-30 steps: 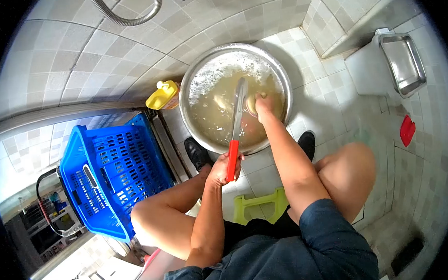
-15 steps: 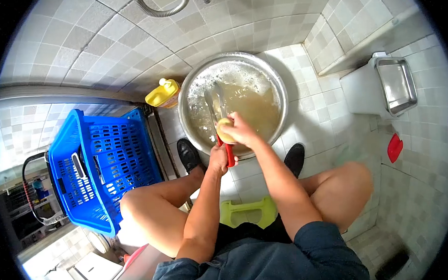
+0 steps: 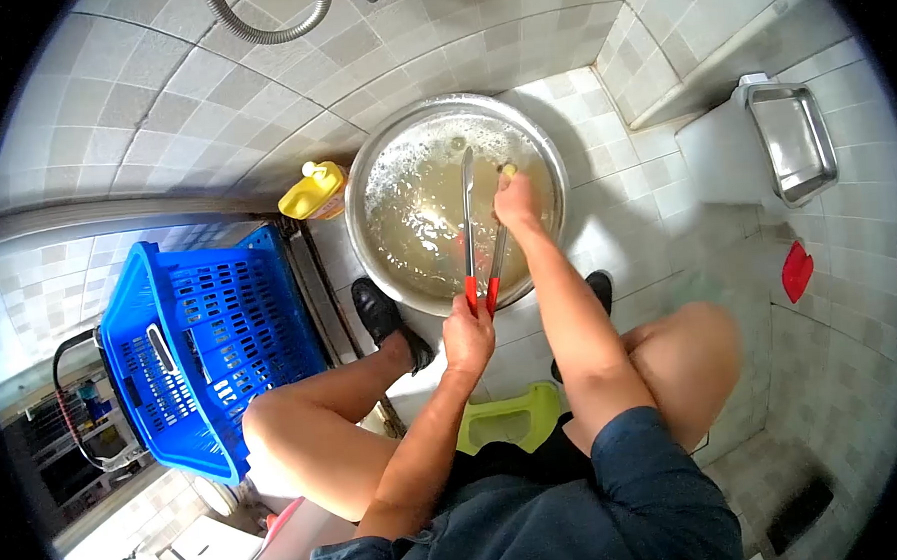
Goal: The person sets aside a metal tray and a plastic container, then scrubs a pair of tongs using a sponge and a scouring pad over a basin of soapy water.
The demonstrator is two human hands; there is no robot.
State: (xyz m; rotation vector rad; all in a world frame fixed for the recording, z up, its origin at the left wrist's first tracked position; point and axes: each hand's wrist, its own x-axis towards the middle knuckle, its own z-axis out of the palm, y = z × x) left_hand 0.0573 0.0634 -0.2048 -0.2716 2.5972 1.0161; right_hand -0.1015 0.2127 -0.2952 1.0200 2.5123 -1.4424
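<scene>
My left hand (image 3: pixel 468 339) is closed round the red-handled end of metal tongs (image 3: pixel 469 224), whose two arms stand apart over the basin's near side. My right hand (image 3: pixel 516 199) is closed at the far end of the right-hand arm. A bit of a yellow sponge (image 3: pixel 509 169) shows at its fingertips; the rest is hidden by the hand, as is that arm's tip. Below both lies a large round metal basin (image 3: pixel 358 224) of cloudy, sudsy water.
Left of the basin stands a yellow bottle (image 3: pixel 313 191). A blue plastic basket (image 3: pixel 246 334) is farther left. To the right are a metal tray (image 3: pixel 791 145) and a red object (image 3: pixel 796 271). A green stool (image 3: pixel 510 417) is under me, and a metal hose (image 3: pixel 273 32) hangs above.
The tongs' arms have spread apart. My right hand with the sponge has moved from near the handles out to the far end of the right arm. The view has shifted slightly.
</scene>
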